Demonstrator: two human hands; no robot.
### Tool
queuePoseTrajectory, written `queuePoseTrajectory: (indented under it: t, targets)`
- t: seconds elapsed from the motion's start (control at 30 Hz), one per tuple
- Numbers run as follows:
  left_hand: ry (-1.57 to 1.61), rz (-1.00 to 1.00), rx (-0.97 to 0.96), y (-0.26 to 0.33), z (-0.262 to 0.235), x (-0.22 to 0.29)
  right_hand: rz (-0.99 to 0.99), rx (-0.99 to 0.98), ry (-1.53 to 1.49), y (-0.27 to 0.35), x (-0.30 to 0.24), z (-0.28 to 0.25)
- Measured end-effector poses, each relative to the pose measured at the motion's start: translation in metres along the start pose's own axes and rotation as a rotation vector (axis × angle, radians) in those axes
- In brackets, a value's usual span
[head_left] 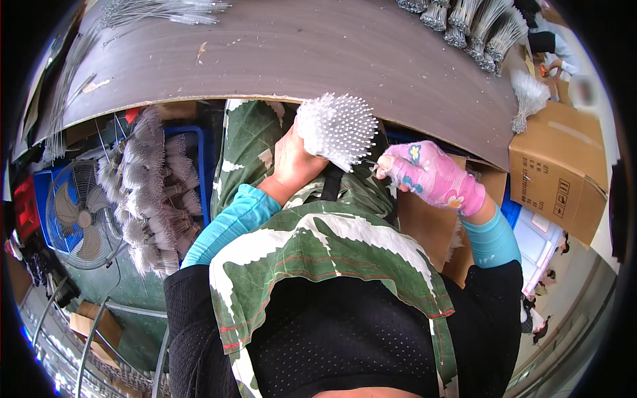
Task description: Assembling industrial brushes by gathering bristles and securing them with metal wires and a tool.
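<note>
My bare left hand (294, 163) is wrapped round a bundle of thin brushes (340, 131), whose white tips fan out in a dense round head. The bundle is held over my lap, just off the table's near edge. Its lower part is hidden by my hand. To the right of it, my right hand (424, 174) wears a pink flowered glove, its fingertips pinched together. A thin, dark, wire-like bit shows at those fingertips, close to the bundle's lower edge; what it is I cannot make out.
The brown table (285, 60) curves ahead of me, with brush bundles (474, 26) at its far right and loose thin brushes (156, 10) far left. Many bundles (149, 186) fill a blue crate left of my legs, beside a fan (83, 215). Cardboard boxes (561, 172) stand at right.
</note>
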State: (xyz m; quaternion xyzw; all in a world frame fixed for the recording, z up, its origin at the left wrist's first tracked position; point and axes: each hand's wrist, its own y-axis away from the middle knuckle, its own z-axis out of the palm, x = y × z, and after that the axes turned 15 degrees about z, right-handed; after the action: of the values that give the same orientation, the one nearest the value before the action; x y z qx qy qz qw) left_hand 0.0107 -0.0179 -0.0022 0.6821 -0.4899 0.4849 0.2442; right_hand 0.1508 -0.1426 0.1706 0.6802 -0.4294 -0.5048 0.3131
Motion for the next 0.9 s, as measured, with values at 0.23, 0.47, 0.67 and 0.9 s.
queuePoseTrajectory:
  t: [0.23, 0.47, 0.67, 0.9]
  targets:
    - [0.055, -0.012, 0.024, 0.002, 0.002, -0.001, -0.276, 0.249, 0.017, -0.004, 0.026, 0.036]
    - [0.097, 0.065, 0.062, -0.001, 0.010, -0.006, -0.352, 0.466, 0.031, -0.009, 0.030, 0.050]
    - [0.217, 0.036, 0.096, -0.014, 0.010, 0.020, -0.482, 0.537, 0.003, -0.005, 0.026, 0.038]
    - [0.246, -0.102, 0.048, -0.021, -0.005, 0.043, -0.392, 0.238, -0.725, -0.005, 0.027, 0.023]
